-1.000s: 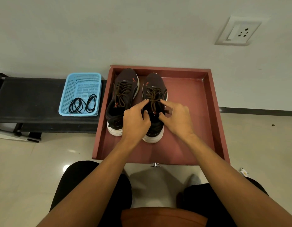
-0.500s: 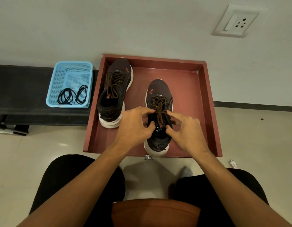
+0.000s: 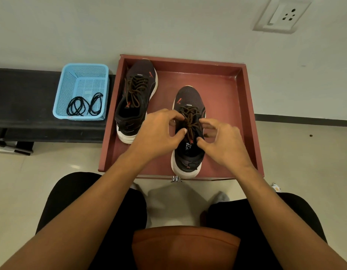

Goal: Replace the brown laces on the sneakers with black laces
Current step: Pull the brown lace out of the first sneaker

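Note:
Two dark sneakers with brown laces stand in a red-brown tray point(image 3: 250, 121). The left sneaker point(image 3: 136, 98) is at the back left. The right sneaker point(image 3: 188, 152) stands nearer, its heel at the tray's front edge. My left hand point(image 3: 159, 133) and right hand point(image 3: 225, 143) flank this shoe's brown lace point(image 3: 192, 121). Curled index finger and thumb of each hand touch the tied lace from either side; the right fingers are blurred. The black laces point(image 3: 85, 105) lie coiled in a blue basket point(image 3: 60, 94) to the left.
The basket stands on a low black bench point(image 3: 22, 98) against the wall. A wall socket point(image 3: 281, 14) is at the upper right. My knees are just in front of the tray, on a pale tiled floor point(image 3: 305, 156).
The right sneaker has come from beside the left one toward the tray's front edge. Both hands stayed at its laces, and their fingers have spread a little around the knot.

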A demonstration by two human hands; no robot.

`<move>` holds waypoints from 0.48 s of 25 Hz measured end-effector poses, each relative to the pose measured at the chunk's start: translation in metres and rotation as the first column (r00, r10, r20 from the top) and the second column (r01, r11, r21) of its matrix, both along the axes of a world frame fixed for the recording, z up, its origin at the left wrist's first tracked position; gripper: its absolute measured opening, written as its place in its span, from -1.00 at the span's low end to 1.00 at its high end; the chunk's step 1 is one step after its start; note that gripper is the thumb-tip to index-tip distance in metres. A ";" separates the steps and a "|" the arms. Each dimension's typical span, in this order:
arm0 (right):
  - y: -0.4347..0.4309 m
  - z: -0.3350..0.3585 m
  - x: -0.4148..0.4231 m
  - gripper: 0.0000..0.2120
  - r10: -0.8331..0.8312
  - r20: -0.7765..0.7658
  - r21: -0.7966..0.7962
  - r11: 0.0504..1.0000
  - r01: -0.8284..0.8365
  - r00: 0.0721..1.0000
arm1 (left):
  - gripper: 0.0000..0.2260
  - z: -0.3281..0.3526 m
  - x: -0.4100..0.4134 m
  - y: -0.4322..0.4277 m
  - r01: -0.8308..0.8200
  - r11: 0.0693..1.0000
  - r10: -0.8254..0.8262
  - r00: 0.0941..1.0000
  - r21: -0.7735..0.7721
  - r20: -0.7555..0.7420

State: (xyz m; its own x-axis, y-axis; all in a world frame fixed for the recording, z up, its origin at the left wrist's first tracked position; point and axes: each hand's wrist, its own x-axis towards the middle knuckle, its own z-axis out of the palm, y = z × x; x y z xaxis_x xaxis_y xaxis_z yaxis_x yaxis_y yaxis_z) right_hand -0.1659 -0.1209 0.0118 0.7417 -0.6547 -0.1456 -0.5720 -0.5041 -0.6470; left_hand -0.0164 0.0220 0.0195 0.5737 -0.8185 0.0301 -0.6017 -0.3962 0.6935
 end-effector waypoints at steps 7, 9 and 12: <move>-0.014 0.006 0.011 -0.82 0.052 0.142 -0.035 0.998 -0.048 0.988 | -0.91 0.006 0.003 -0.010 -0.070 0.994 0.062 0.993 -0.082 -0.099; -0.015 -0.002 0.008 -0.85 0.067 0.187 -0.024 0.998 -0.063 0.980 | -0.92 0.005 0.005 -0.011 -0.070 0.995 0.062 0.993 -0.072 -0.102; -0.018 -0.002 0.007 -0.87 0.087 0.220 0.020 0.995 -0.093 0.972 | -0.94 0.004 0.009 -0.009 -0.069 0.996 0.061 0.989 -0.056 -0.131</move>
